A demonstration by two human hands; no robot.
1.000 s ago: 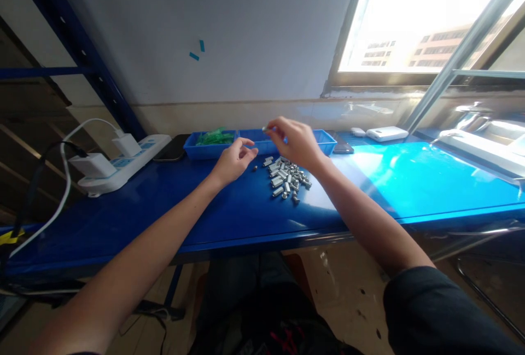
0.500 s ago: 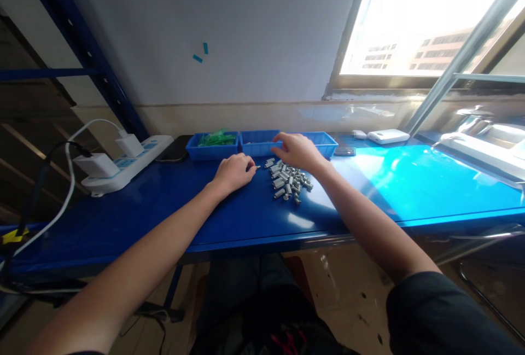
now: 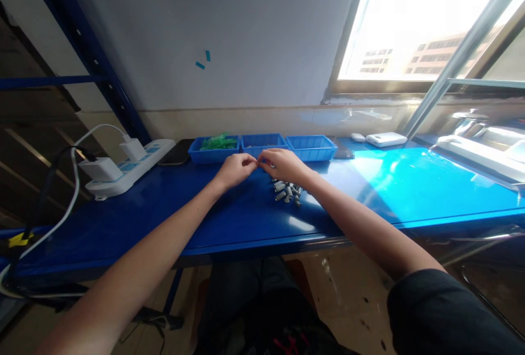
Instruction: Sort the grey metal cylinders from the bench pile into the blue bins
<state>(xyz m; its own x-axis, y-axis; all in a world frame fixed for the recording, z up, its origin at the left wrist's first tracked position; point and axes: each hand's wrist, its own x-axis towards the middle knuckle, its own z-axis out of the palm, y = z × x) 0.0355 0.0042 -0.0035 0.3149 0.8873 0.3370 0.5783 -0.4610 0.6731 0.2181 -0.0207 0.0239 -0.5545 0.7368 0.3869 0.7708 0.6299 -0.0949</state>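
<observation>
My left hand (image 3: 237, 170) and my right hand (image 3: 283, 164) meet fingertip to fingertip above the blue table, in front of the bins. Both are closed in a pinch. Whatever lies between the fingers is too small and too covered to make out. Under and just in front of my right hand is a pile of small silvery metal fittings (image 3: 289, 193), partly hidden by that hand. Behind the hands stand a blue bin with green pieces (image 3: 214, 158), a middle blue bin (image 3: 264, 140) with a few small items, and a right blue bin (image 3: 310, 153).
A white power strip (image 3: 131, 172) with plugs and cables lies at the left, beside a dark phone (image 3: 177, 153). White devices (image 3: 386, 139) rest by the window at the back right. The table's front edge (image 3: 262, 248) runs close to my body.
My right hand has come down and left from the middle bin to my left fingertips, now covering part of the pile. My left hand has lifted slightly and pinches at the same spot.
</observation>
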